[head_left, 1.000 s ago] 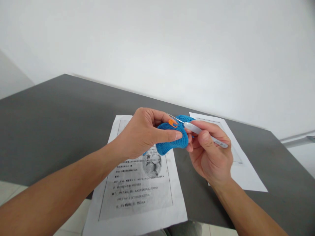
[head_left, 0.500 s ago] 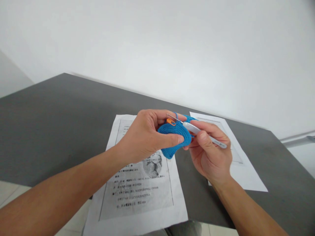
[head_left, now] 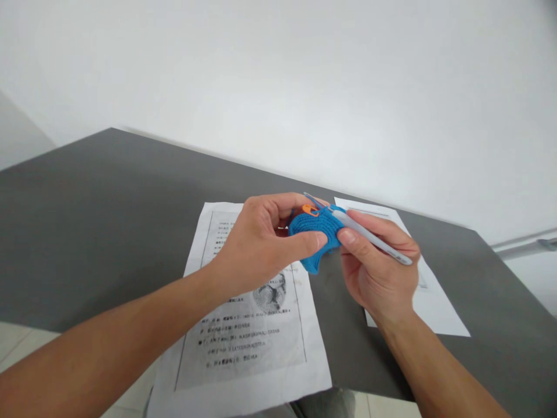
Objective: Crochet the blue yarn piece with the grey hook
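Observation:
Between thumb and fingers, my left hand (head_left: 265,244) grips a blue crocheted piece (head_left: 315,224), with its thumb flat across the front. An orange stitch marker (head_left: 310,209) is clipped on the upper edge of the piece. My right hand (head_left: 380,267) is closed around a crochet hook (head_left: 374,239) with a pale grey handle. The hook's thin metal tip points up and left past the top of the piece, near my left index finger, with blue yarn by it. The right fingertips touch the right side of the crochet; some of those fingers are hidden behind it.
A printed sheet (head_left: 256,354) with text and a round picture lies under my left forearm, reaching the dark table's (head_left: 143,203) front edge. A second sheet (head_left: 435,307) lies at the right, partly behind my right hand. A white wall (head_left: 278,87) rises behind the table.
My right hand and the hook have moved slightly right, and the hook's tip sits a little higher. The blue crochet has tilted and shifted right in my left hand.

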Available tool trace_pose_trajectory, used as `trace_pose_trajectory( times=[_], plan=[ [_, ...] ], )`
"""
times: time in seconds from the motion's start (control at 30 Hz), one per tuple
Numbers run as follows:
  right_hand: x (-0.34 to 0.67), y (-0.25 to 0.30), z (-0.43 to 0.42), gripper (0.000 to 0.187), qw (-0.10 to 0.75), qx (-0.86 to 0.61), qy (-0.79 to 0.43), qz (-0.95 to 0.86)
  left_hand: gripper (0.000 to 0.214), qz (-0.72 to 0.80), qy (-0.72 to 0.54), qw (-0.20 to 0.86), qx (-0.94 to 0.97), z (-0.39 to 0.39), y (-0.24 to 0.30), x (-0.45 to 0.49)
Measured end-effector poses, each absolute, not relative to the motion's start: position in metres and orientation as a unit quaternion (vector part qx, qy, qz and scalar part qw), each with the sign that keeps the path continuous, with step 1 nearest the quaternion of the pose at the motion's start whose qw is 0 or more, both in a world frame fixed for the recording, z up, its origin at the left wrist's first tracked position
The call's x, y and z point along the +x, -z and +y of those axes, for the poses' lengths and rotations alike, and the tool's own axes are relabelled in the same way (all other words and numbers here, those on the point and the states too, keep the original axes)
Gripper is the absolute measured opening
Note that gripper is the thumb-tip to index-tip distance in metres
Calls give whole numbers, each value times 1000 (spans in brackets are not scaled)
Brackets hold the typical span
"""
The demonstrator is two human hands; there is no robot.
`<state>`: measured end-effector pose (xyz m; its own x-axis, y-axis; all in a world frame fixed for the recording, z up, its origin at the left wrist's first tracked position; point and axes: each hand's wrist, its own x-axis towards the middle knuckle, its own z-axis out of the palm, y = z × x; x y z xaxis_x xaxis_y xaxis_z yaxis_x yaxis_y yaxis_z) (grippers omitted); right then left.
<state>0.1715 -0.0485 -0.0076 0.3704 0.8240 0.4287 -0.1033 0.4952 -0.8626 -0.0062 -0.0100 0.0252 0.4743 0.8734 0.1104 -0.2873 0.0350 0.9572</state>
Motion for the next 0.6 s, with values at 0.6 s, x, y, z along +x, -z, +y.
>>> trace_pose_trajectory(
  times=[0.6],
  plan=[
    [173, 8, -47, 28, 726, -380, -398, -414, 8, 264, -457, 732, 430, -12, -27, -5]
  ],
)
